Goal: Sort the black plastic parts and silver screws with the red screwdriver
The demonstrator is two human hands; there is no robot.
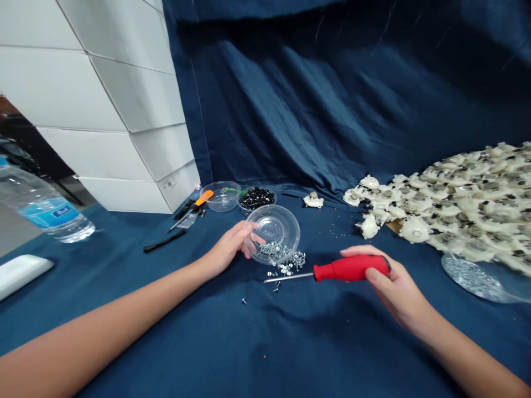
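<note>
My left hand [232, 243] grips the rim of a clear round plastic bowl [290, 221], tilted on its side. Silver screws [271, 251] lie inside it, and more screws [286, 270] are heaped on the cloth by its lower edge. A few lie loose nearer to me. My right hand [390, 282] is closed around the red handle of a screwdriver [348, 269]. Its metal shaft points left, with the tip just in front of the spilled screws.
Behind the bowl stand a tub of black parts [257, 197] and a clear lid [222, 202]. An orange-handled tool [203, 198] lies left of them. White plastic parts [448, 199] pile up at right, beside a bag of screws [477, 279]. White boxes [141, 149] and a water bottle [53, 210] stand left.
</note>
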